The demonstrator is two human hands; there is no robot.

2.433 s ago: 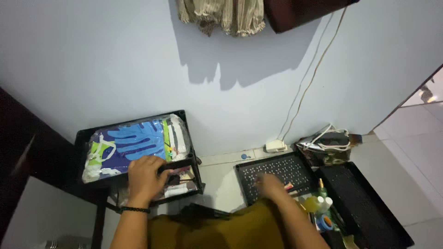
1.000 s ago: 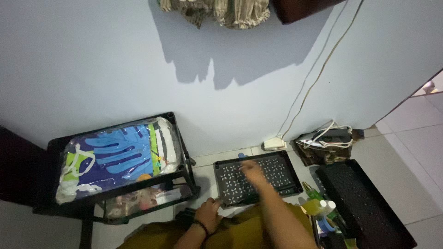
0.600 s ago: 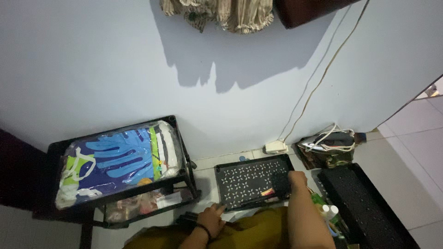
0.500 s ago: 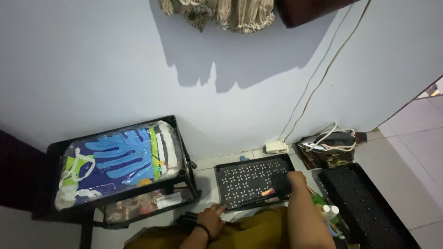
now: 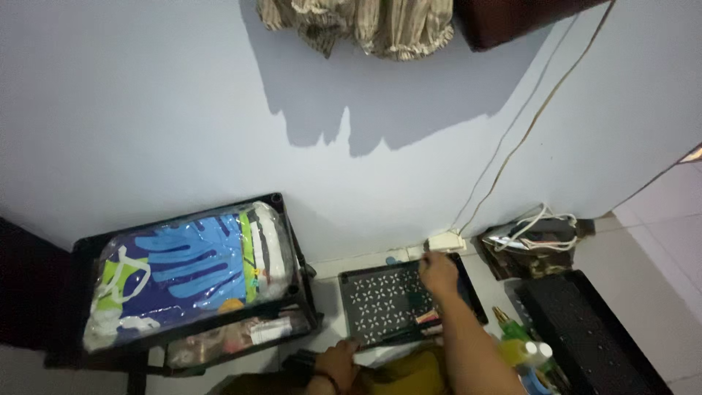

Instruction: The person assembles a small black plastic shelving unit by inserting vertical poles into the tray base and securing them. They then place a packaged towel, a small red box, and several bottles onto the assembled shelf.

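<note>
Black perforated tray (image 5: 380,300) on floor, just right of black shelf rack (image 5: 292,241). Right hand (image 5: 437,272) over tray's far right corner, fingers seemingly curled on rim; grip unclear in dim light. Left hand (image 5: 338,362) rests at tray's near edge, fingers loosely apart. Small reddish items (image 5: 430,320) lie inside tray. Step, likely: positioning tray. Next move calls for firm two-handed hold.

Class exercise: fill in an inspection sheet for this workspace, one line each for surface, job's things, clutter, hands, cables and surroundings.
Surface: pale tiled floor, dimly lit.
Job's things: black perforated tray on the floor, a few small items at its near edge.
Clutter: black rack holding a blue and green plastic-wrapped bundle; second black tray; bottles beside it.
Hands: right hand over the tray's far right corner; left hand at the tray's near edge. Grip of either unclear.
Cables: thin cord running down the wall to a white plug block; white cable coiled on a dark bundle.
Surroundings: pale wall, hanging cloth above.
</note>
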